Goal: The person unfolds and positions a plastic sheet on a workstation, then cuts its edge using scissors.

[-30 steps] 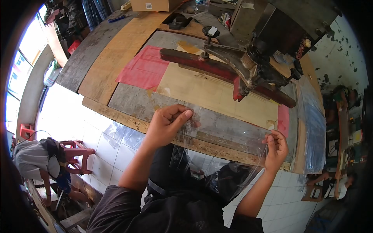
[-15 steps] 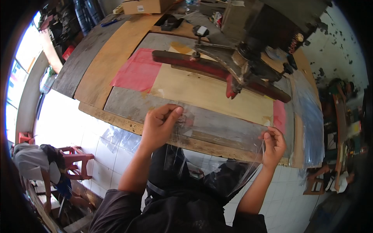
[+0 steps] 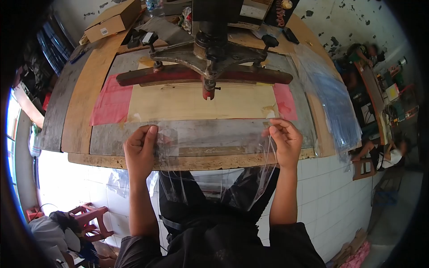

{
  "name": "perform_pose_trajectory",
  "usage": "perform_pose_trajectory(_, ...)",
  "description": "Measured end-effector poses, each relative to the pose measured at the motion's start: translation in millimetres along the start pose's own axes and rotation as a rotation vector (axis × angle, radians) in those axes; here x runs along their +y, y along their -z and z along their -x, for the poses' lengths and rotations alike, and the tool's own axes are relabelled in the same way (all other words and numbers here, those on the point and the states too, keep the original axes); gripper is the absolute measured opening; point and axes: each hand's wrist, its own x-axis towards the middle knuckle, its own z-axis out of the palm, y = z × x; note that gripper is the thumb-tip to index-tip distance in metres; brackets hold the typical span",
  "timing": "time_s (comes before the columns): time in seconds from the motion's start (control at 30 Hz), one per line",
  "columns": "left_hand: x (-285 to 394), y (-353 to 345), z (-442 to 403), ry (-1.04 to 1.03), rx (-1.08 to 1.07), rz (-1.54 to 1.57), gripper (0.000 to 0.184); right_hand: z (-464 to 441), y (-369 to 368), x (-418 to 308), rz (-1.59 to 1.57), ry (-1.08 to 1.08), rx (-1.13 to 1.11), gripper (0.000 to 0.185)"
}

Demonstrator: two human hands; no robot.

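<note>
A clear plastic sheet (image 3: 214, 178) hangs between my two hands, its upper edge held up and its lower part drooping over the table's front edge towards my lap. My left hand (image 3: 140, 149) is closed, thumb against fingers, on its left corner. At the right corner, my right hand (image 3: 287, 142) pinches the same sheet. Just beyond my hands lies a pale yellow panel (image 3: 201, 103) with pink-red sheets (image 3: 109, 100) at its ends. Over that panel spans a dark red press bar (image 3: 178, 79) on a metal bracket (image 3: 185, 57).
A stack of clear plastic sheets (image 3: 333, 107) lies on the table's right side. A cardboard box (image 3: 111, 22) stands back left. Under the table's left front, more plastic (image 3: 118, 182) shows near a red stool (image 3: 91, 223). Other people sit at lower left and far right.
My view has turned, so the press and table now appear straighter and further left. Both hands keep hold of the plastic sheet and now appear about level with each other.
</note>
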Motion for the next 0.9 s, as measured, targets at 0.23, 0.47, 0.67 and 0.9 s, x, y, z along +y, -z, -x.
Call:
perform_pose_trajectory(0.23, 7.3, -1.8, 0.1, -0.025, 0.034, 0.021, 0.026, -1.5, 1.2, -2.4, 0.008, -0.016, -0.012, 0.022)
perform_pose_trajectory(0.47, 5.1, -3.0, 0.5, -0.036, 0.023, 0.070, 0.026, -2.2, 3.6, -0.7, 0.000, -0.025, -0.040, 0.027)
perform_pose_trajectory(0.67, -0.9, -0.1, 0.4, -0.027, -0.014, 0.093, 0.025, -2.0, 5.3, 3.4, -0.008, -0.046, -0.013, 0.024)
perform_pose_trajectory(0.9, 6.8, -3.9, 2.5, -0.010, -0.010, 0.089, 0.023, -2.7, 6.0, 2.5, -0.039, -0.052, 0.040, 0.020)
